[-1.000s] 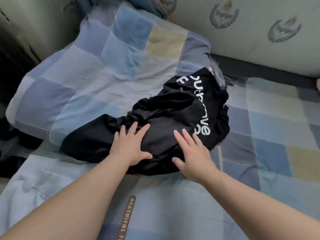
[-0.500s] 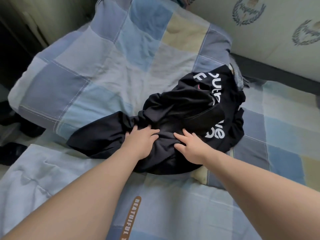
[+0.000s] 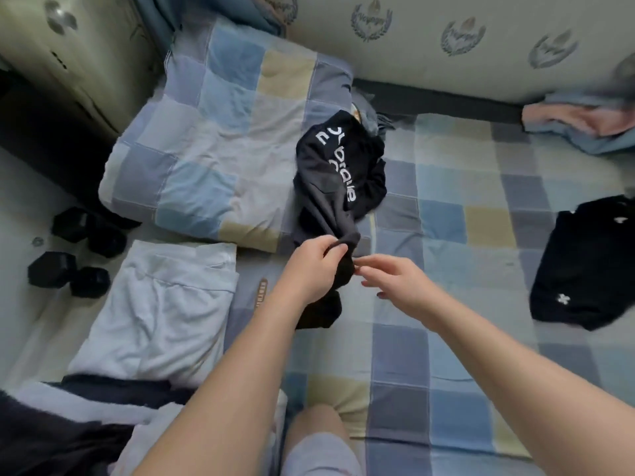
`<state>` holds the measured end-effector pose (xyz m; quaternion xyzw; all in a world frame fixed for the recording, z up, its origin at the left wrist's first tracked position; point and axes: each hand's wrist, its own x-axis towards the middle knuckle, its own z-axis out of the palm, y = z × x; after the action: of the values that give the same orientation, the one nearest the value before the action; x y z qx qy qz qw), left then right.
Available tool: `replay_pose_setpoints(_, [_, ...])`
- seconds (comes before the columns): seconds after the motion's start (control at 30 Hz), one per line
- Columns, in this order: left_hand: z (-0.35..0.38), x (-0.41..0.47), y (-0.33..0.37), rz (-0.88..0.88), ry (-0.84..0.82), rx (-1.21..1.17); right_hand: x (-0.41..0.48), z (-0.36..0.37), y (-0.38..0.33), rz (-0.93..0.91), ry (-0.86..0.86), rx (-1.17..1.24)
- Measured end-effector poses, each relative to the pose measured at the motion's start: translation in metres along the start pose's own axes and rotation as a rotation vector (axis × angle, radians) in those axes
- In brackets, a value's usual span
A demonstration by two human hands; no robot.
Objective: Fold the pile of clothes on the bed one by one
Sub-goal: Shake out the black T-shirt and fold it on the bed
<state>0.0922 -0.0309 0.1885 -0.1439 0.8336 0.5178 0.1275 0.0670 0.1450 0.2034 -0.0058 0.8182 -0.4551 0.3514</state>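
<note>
Currently, at 9 o'clock on the floor: two black hexagonal dumbbells. Just to their 3 o'clock, a white folded garment lies flat. At its 12 o'clock, a folded patchwork quilt in blue, grey and beige squares.

Task item: a crumpled black garment with white lettering lies at 12 o'clock on the checked bed, against the quilt's right edge. One end is drawn out toward 6 o'clock.

The left hand has its grip closed on that drawn-out end, with fabric bunched in the fingers and a dark tail hanging below. The right hand is just beside it at 3 o'clock, fingertips at the fabric's edge. Whether its grip holds the cloth cannot be told.

At 3 o'clock, well apart: a flat black garment with small white marks. At 1 o'clock: a pink and blue cloth heap.
</note>
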Motion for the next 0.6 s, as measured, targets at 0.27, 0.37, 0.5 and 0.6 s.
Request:
replay_pose_setpoints(0.27, [0.087,-0.187,0.174,0.141,-0.062,-0.147,-0.247,-0.065,0.052,-0.242,0.199,0.202])
replay_pose_setpoints(0.37, [0.124,-0.246,0.231,0.094,-0.077,-0.327,-0.32,-0.089,0.064,-0.237,0.368,0.219])
replay_pose_setpoints(0.5, [0.16,-0.299,0.285,-0.025,-0.062,-0.562,-0.397,-0.113,0.071,-0.158,0.592,0.141])
replay_pose_setpoints(0.6, [0.166,-0.327,0.303,-0.022,0.035,-0.531,-0.441,-0.127,0.078,-0.214,0.692,0.058])
